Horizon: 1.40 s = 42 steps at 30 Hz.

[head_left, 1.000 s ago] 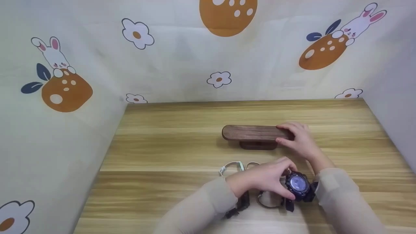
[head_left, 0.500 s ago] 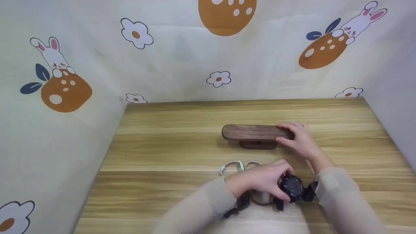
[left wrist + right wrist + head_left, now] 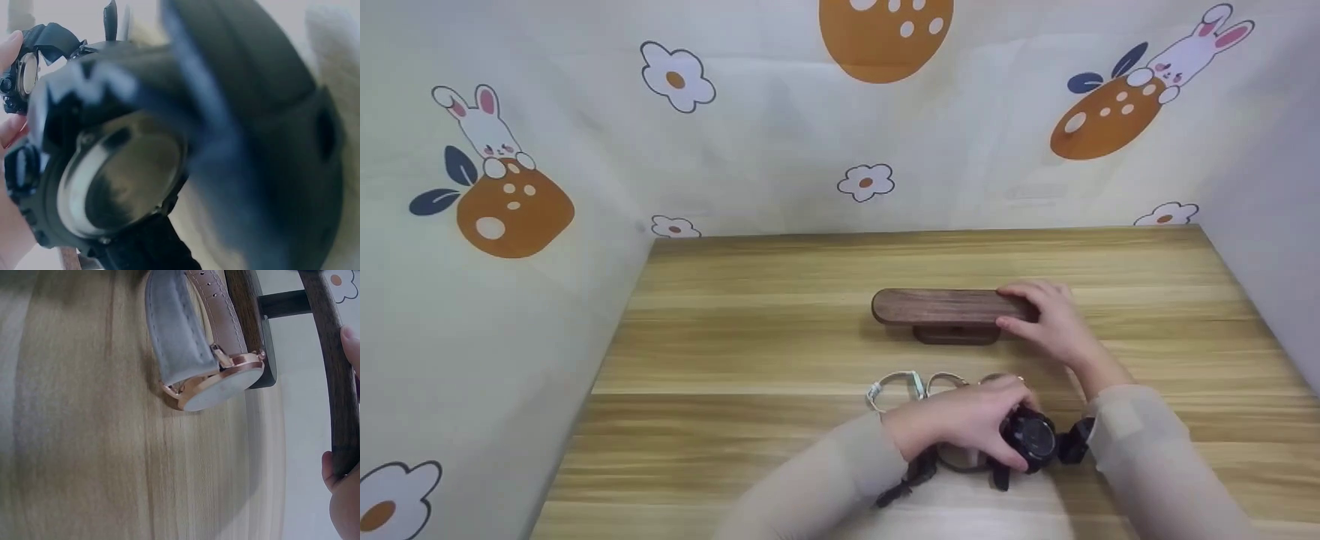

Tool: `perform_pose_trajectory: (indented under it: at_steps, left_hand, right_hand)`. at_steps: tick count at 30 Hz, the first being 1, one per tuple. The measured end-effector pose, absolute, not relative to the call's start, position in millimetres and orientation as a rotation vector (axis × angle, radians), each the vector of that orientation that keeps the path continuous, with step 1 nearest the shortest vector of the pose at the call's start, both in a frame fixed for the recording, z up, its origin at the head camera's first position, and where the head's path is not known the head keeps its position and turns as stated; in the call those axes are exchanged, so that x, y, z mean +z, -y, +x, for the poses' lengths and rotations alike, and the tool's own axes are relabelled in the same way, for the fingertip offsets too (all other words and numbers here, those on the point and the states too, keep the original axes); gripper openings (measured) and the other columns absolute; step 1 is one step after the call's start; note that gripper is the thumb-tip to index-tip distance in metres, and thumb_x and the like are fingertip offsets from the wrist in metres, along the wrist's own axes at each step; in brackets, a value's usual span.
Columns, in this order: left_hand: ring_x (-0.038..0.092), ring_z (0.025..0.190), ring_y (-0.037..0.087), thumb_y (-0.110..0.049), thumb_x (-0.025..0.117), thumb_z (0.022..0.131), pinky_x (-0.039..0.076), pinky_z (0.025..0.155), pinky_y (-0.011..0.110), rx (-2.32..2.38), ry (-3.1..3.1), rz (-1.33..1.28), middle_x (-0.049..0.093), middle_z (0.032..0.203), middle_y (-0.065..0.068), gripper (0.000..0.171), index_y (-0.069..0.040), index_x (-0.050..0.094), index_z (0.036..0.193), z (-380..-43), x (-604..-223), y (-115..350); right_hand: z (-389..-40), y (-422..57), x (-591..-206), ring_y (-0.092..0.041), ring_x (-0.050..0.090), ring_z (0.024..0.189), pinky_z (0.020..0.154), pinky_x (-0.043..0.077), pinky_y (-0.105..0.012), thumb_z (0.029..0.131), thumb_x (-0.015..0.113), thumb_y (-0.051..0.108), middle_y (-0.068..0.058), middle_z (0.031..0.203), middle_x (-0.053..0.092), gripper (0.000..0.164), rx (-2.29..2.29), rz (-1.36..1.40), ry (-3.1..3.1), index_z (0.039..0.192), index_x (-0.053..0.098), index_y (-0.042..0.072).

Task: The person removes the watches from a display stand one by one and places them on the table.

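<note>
In the head view, my left hand (image 3: 971,420) grips a black wristwatch (image 3: 1033,441) low over the table, thumb at the near side and fingers at the far side. The same watch (image 3: 27,73) shows small at the upper left of the left wrist view, my fingers around it. Close to that camera, a second black watch (image 3: 124,174) shows its metal back. My right hand (image 3: 1054,322) holds the right end of the bar of a dark wooden stand (image 3: 945,306). In the right wrist view, that bar (image 3: 340,399) lies between thumb and fingers.
A rose-gold watch (image 3: 225,385) with a leather strap stands on edge beside the stand's base (image 3: 956,335). A pale-banded watch (image 3: 916,384) and other watches lie partly under my left arm. Behind the table (image 3: 735,315) hangs a patterned cloth (image 3: 765,135).
My left hand has shifted slightly left and toward me with the black watch, whose face has tilted and darkened. The right hand and the stand have stayed in place.
</note>
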<state>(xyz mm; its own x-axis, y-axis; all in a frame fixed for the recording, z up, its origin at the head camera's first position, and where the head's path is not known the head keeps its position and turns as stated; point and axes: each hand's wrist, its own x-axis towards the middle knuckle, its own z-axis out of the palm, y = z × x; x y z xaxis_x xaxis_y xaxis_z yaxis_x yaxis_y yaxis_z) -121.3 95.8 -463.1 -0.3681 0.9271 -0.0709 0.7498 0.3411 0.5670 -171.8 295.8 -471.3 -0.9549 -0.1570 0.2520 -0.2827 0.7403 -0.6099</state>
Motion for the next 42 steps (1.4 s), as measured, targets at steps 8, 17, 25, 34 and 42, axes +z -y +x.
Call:
perform_pose_trajectory:
  at_steps: [8,17,25,34,42]
  left_hand:
    - [0.042,0.104,0.000,-0.044,0.080,0.068,0.029,0.090,0.005,0.677,-2.242,1.485,0.046,0.114,-0.009,0.062,-0.018,0.050,0.116,-119.8,-471.4,-97.7]
    - [0.039,0.108,0.000,-0.043,0.081,0.068,0.025,0.093,0.005,0.708,-2.255,1.501,0.047,0.110,-0.011,0.061,-0.017,0.050,0.114,-118.2,-479.9,-99.8]
    - [0.040,0.106,-0.002,-0.045,0.081,0.067,0.026,0.091,0.004,0.719,-2.276,1.497,0.047,0.111,-0.011,0.061,-0.018,0.051,0.114,-116.4,-480.6,-98.3]
    - [0.041,0.106,-0.002,-0.048,0.079,0.068,0.027,0.092,0.004,0.653,-2.326,1.481,0.046,0.113,-0.012,0.061,-0.021,0.051,0.115,-112.9,-479.4,-101.0]
    - [0.042,0.106,0.002,-0.056,0.075,0.067,0.029,0.096,0.011,0.532,-2.426,1.429,0.047,0.108,-0.015,0.061,-0.025,0.049,0.112,-107.0,-475.1,-106.2]
  right_hand:
    - [-172.1,-294.7,-471.3,-0.033,0.036,0.113,0.097,0.029,-0.056,0.078,0.076,0.028,-0.014,0.127,0.054,0.050,1.052,0.338,2.762,0.122,0.060,0.010]
    - [-173.4,-295.9,-472.6,-0.034,0.036,0.113,0.097,0.028,-0.055,0.077,0.076,0.025,-0.016,0.126,0.053,0.050,1.054,0.353,2.744,0.121,0.060,0.009]
    - [-173.4,-295.9,-471.0,-0.034,0.036,0.113,0.096,0.029,-0.054,0.078,0.075,0.028,-0.015,0.126,0.054,0.049,1.044,0.366,2.770,0.122,0.060,0.010]
    - [-176.0,-300.1,-468.2,-0.034,0.039,0.111,0.094,0.030,-0.050,0.077,0.076,0.027,-0.016,0.125,0.055,0.049,1.036,0.411,2.777,0.120,0.061,0.010]
    - [-179.1,-306.9,-463.6,-0.037,0.037,0.115,0.098,0.027,-0.054,0.079,0.075,0.030,-0.018,0.128,0.052,0.051,1.040,0.401,2.827,0.122,0.059,0.009]
